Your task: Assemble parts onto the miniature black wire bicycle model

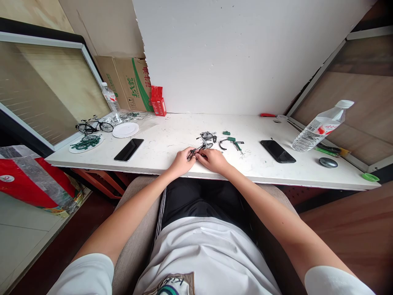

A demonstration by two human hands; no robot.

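My left hand and my right hand meet near the front edge of the white table. Between them is a small black model bicycle frame, partly hidden by the fingers. Both hands are closed on it, thumbs and fingertips close together. Just beyond the fingers lies a small spoked wheel with loose black parts. To the right of my right hand are a curved black piece and green plastic pieces.
On the left stand a finished model bicycle, a plate of green parts, a white plate and a phone. On the right are another phone, a water bottle, a dark oval object and a green cap.
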